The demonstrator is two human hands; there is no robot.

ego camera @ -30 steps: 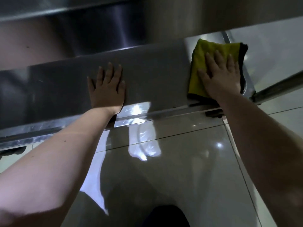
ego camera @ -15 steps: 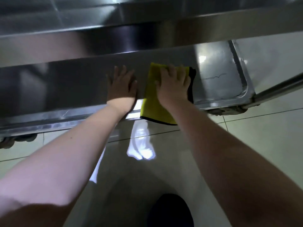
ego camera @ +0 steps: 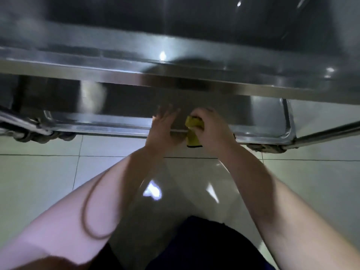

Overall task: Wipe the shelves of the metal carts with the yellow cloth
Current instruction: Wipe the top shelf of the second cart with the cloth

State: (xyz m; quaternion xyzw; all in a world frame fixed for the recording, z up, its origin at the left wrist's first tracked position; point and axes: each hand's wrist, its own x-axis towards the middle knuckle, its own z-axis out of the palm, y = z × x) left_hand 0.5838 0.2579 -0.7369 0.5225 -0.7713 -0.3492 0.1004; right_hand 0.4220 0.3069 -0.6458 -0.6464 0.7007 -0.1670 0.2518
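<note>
Head view shows the right hand (ego camera: 211, 131) with its fingers curled tight round the yellow cloth (ego camera: 192, 140), which is bunched into a wad. Only a crumpled fold shows at the thumb side and a short tail hangs below the palm. A second ago that cloth lay spread flat under an open right palm, far off to the right of the left hand. Half a second ago it had slid in to lie just beside the left hand, draped over the front lip. Now it is no longer flat on the metal at all.

The left hand (ego camera: 162, 126) is just to the left of the cloth, near it but apart. Its fingers are straight and spread, holding nothing and resting at the front edge of the lower shelf (ego camera: 259, 117). It has barely shifted across the three pictures.

The view has also pulled up and back. The upper shelf (ego camera: 194, 78) now fills the space above both hands, and more tiled floor (ego camera: 48, 172) shows beneath the wrists.

My reading is that the right-to-left pass over the stretch right of the left hand is finished and the cloth is being gathered, either to refold it or to carry it elsewhere. The shelf to the left of the left hand looks not yet wiped, and motion blur hides whether any streaks remain.
</note>
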